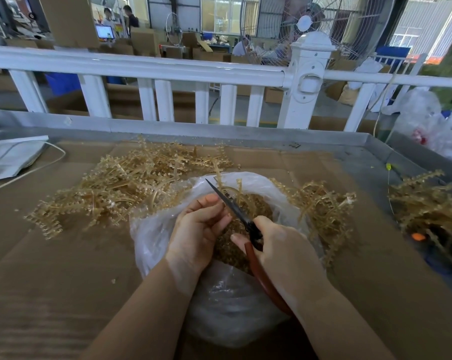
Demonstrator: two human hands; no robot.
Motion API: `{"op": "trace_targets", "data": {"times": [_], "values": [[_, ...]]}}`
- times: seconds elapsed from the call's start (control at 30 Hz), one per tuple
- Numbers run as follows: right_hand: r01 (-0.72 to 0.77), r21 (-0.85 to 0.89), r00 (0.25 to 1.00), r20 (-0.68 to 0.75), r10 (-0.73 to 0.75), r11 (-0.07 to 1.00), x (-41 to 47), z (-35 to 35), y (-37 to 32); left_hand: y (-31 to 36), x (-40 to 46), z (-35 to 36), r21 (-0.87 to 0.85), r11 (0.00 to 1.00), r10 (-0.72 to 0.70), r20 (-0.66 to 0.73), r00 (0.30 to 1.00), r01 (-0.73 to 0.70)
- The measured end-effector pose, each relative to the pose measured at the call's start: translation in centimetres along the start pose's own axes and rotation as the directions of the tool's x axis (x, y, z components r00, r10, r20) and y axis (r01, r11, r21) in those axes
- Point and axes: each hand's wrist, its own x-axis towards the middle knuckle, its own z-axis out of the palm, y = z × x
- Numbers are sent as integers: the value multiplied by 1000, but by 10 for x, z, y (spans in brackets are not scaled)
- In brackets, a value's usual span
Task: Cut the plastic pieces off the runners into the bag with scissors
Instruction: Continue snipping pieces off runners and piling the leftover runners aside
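A clear plastic bag [219, 294] lies open in front of me, with amber cut pieces [232, 245] heaped inside. My right hand [282, 250] grips the red-brown handles of the scissors [232, 206], whose dark blades point up and left over the bag mouth. My left hand [199, 229] is beside the blades, its fingers curled around a thin amber runner [219, 183] that rises behind the blades. A large pile of amber runners [121, 188] lies behind and left of the bag, and more runners [323, 203] lie to its right.
Brown cardboard [63, 268] covers the metal table, which has a raised rim [219, 133]. A further runner pile [427, 203] sits at the right edge. A white bag and cord [14, 157] lie far left. A white fence [167, 71] stands behind the table.
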Motion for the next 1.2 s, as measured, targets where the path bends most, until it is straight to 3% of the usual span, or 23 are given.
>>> {"op": "trace_targets", "data": {"times": [0.33,0.67,0.93,1.2], "values": [[-31,17,999,19,31,999,-5,-8,-1,-1,-3,3,51,998,42,-15,999,-41],[-51,40,998,32,50,998,-3,-8,-9,1,-4,5,-70,996,49,-89,995,-55],[-4,-57,1000,-17,3,998,-5,-9,-4,-2,-2,2,-68,996,58,-59,997,-62],[-12,-4,1000,-12,12,1000,-3,-7,-5,-1,-1,2,-83,996,34,-44,998,-38]]}}
